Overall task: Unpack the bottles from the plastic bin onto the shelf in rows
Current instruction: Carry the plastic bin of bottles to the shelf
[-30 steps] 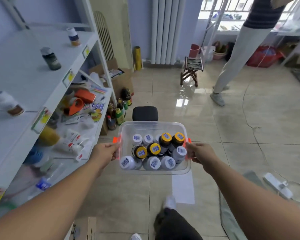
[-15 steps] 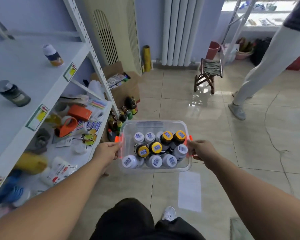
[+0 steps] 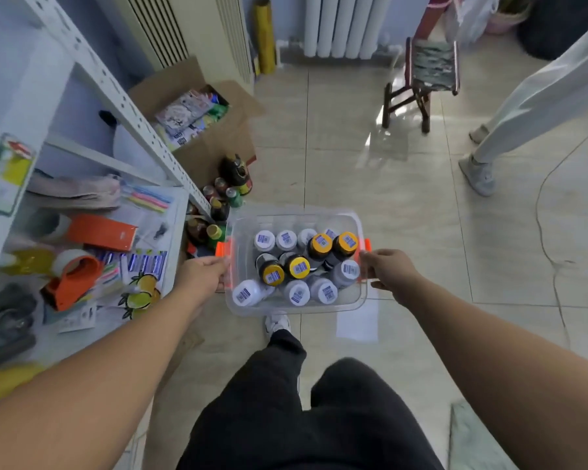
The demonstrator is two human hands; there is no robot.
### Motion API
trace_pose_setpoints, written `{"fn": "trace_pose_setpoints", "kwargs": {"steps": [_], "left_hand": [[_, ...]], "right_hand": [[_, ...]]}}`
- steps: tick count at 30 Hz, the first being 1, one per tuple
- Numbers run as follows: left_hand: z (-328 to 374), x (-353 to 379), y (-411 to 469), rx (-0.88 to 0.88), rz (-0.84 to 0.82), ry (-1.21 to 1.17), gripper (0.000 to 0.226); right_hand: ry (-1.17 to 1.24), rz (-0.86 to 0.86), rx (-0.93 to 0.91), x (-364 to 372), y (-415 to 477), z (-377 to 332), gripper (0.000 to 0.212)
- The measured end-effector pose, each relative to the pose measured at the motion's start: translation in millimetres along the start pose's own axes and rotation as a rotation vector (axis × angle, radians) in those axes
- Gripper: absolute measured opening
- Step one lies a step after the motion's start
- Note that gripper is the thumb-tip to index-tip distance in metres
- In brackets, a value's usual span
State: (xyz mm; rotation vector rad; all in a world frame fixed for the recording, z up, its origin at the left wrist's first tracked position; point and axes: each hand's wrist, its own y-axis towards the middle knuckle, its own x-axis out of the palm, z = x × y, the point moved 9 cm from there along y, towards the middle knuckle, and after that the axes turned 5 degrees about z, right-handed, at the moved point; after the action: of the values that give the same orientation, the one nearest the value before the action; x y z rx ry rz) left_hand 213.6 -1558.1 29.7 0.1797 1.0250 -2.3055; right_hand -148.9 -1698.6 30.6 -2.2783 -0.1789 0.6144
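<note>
Left hand (image 3: 201,276) fingers curl round the orange latch at nine o'clock, right hand (image 3: 389,274) fingers clamp the three o'clock latch. The plastic bin (image 3: 296,308) hangs above the floor, bottles (image 3: 297,266) packed inside; shelf (image 3: 82,252) at nine o'clock.

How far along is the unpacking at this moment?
Nothing looks unpacked yet. The clear bin is full of bottles, white and yellow caps up. The left hand and right hand each grip an orange handle, carrying it above the floor beside the shelf. Left: set it down and line up every bottle in rows.
</note>
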Motion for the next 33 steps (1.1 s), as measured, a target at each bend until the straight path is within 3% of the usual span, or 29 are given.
{"fn": "trace_pose_setpoints", "kwargs": {"steps": [6,18,33], "left_hand": [[4,20,86,-0.06,0.003,0.077,0.017],[-59,73,231,-0.117,0.043,0.214,0.014],[-118,107,291,-0.169,0.07,0.222,0.015]], "right_hand": [[-0.03,0.012,0.089,36,84,-10,0.027],[-0.087,-0.009,0.186,108,242,25,0.029],[-0.183,0.016,0.229,134,297,69,0.023]]}}
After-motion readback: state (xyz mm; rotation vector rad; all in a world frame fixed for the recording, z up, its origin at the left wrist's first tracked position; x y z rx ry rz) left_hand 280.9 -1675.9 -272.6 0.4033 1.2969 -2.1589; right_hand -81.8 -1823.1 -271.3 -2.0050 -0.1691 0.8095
